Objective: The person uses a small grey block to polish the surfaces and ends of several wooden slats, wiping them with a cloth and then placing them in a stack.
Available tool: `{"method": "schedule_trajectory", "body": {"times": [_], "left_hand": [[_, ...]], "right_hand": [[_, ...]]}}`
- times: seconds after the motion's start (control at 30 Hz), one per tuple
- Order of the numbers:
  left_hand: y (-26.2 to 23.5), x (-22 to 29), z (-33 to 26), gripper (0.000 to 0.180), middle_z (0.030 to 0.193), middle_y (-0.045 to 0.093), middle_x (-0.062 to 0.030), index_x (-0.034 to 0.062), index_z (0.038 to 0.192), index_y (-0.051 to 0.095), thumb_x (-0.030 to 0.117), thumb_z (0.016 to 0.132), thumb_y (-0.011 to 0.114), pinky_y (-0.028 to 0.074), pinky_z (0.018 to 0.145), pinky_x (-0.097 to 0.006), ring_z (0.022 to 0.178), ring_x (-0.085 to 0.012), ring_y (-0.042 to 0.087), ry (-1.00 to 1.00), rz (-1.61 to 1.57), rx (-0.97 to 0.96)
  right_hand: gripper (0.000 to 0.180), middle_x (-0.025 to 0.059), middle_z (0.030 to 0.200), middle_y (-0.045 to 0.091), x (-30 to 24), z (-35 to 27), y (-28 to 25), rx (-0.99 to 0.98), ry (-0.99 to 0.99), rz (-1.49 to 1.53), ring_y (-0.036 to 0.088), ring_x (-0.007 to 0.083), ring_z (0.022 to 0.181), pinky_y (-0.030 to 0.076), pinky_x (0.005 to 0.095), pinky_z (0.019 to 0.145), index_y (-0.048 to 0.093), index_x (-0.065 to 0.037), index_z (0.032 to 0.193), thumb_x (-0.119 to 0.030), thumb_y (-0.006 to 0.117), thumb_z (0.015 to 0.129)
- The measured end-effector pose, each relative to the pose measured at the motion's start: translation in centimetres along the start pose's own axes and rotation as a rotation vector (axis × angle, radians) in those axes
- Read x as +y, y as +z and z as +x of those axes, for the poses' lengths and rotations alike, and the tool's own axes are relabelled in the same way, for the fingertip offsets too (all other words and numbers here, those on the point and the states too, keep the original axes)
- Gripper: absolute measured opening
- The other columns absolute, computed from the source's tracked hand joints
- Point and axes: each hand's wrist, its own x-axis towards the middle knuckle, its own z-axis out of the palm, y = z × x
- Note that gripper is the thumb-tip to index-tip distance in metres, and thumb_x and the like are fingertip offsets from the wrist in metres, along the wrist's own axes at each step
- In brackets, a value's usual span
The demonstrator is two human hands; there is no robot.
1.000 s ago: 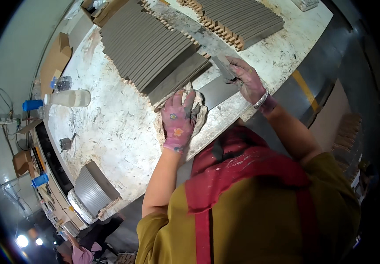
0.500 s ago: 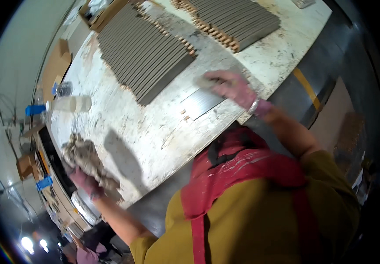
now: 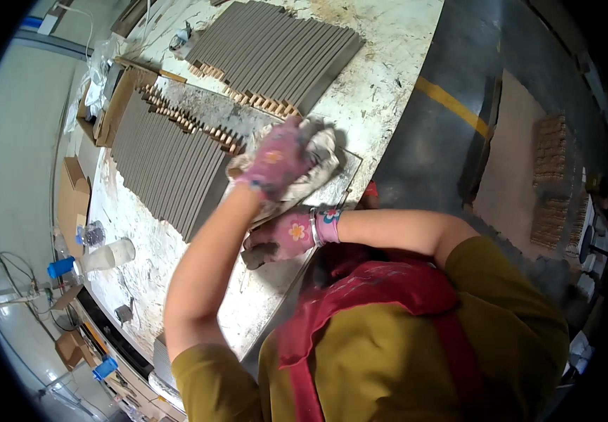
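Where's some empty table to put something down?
Bare white tabletop shows between the bottle and left grey stack, and between the far grey stack and right table edge. It's crowded around the cloth, left hand and right hand.

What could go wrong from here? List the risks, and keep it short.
1. The left hand is on a crumpled cloth close to the left stack of grey strips and the upper stack of grey strips; a wide sweep might knock strips out of line.
2. The right hand is just below the cloth, so the hands could bump.
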Motion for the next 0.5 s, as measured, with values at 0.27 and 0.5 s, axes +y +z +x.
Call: {"method": "schedule_trajectory", "body": {"times": [0.27, 0.5], "left_hand": [[2.6, -1.9, 3.6, 0.040, 0.107, 0.060, -0.0165, 0.0134, 0.123, 0.063, 0.027, 0.086, 0.069, 0.049, 0.088, -0.042, 0.099, -0.0364, 0.059, -0.010, -0.104, 0.003], [2.2, -1.6, 2.0, 0.048, 0.120, 0.054, -0.0208, 0.0211, 0.131, 0.058, 0.023, 0.084, 0.069, 0.049, 0.093, -0.045, 0.109, -0.0383, 0.057, 0.036, -0.068, -0.023]], "right_hand": [[0.044, 0.0152, 0.111, 0.067, 1.8, -0.3, -0.8, 0.291, -0.125, -0.009, 0.064, 0.0341, 0.103, 0.049, 0.0414, 0.092, 0.063, -0.012, 0.121, -0.035, 0.065, 0.084], [0.048, 0.0162, 0.104, 0.069, 1.1, -0.5, -1.3, 0.128, 0.054, -0.125, 0.066, 0.0341, 0.096, 0.051, 0.0422, 0.086, 0.063, -0.012, 0.123, -0.038, 0.063, 0.083]]}}
